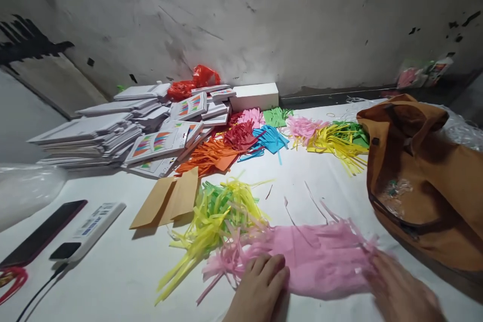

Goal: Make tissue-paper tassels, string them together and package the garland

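Observation:
A sheet of pink fringed tissue paper lies spread on the white surface in front of me, its cut strips bunched at the left end. My left hand rests at its near left side, fingers curled together and pressed onto the paper. At the right edge of the sheet is my right hand, smeared by motion; how its fingers close on the paper does not show. Yellow tissue fringe and green tissue fringe lie just beyond the pink strips, to the left.
Folded brown card sits left of the fringes. Farther back are orange, blue and yellow tassels, printed boxes and stacked white paper. A brown bag stands right; a power strip and phone lie left.

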Demonstrator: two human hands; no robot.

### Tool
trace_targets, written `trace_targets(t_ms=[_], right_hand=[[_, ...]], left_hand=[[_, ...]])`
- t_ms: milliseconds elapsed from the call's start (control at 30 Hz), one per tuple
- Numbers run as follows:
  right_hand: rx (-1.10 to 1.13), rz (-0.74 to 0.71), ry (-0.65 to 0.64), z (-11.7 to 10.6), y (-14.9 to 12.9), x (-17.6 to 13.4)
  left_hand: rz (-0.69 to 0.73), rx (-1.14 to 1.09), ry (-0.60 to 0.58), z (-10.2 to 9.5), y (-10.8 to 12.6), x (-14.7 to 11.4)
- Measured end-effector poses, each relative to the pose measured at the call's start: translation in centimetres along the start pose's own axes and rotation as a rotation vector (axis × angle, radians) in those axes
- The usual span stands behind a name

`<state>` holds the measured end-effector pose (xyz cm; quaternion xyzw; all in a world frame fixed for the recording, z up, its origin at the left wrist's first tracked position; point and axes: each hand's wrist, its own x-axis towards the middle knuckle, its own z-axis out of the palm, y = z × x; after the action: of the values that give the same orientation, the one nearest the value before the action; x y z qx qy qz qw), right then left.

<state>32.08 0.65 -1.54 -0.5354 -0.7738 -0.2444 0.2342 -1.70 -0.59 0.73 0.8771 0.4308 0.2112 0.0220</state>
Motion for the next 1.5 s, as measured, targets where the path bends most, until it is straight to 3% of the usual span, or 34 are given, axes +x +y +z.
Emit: trace_targets(t_ms=[33, 100, 200, 233, 367, 500, 733, 1000, 1067, 1233, 1367, 1500], right_hand=[[-0.053, 0.086, 0.006, -0.5, 0.8, -0.2], [-0.053, 0.087, 0.068, -1.6, 0.5, 0.2], [0.231, -0.330, 0.053, -2.2, -3.9, 2.4], [0.288, -0.397, 0.022, -2.1, -5.7, 3.1], [0.497, -0.259, -0.025, -1.3, -10.4, 4.2], [0.671, -0.224, -0.158, -1.5, -9.5, 4.3], [0.795, -0.194, -0.111, -1.7, -8.9, 4.5], [0.884, -0.028, -0.449, -2.6, -8.8, 5.3], [0.864, -0.093, -0.424, -3.1, -8.7, 5.8], [0.700, -0.158, -0.202, -3.3, -9.4, 5.6], [0.610, -0.339, -0.023, -2.7, -10.0, 4.4], [0.547, -0.415, -0.002, -2.0, -9.8, 3.2]], left_hand=[[-0.003, -0.016, 0.018, -0.1, 0.0, 0.0], [-0.009, -0.050, 0.028, -0.3, 0.2, 0.2], [-0.025, -0.110, -0.007, -1.0, 0.3, 0.6], [-0.038, -0.133, -0.010, -1.3, 0.3, 0.7], [-0.088, -0.217, -0.034, -2.2, 0.4, 0.7], [-0.078, -0.200, -0.034, -2.1, 0.8, 0.3], [-0.122, -0.268, -0.070, -2.1, 1.1, 0.0], [-0.140, -0.248, -0.058, -2.3, 1.4, 0.1], [-0.133, -0.238, -0.055, -2.3, 1.5, 0.0], [-0.137, -0.182, -0.022, -2.3, 2.1, 0.1], [-0.144, -0.077, 0.062, -1.2, 2.8, 0.5], [-0.029, -0.065, 0.026, -0.1, 2.8, 0.4]])
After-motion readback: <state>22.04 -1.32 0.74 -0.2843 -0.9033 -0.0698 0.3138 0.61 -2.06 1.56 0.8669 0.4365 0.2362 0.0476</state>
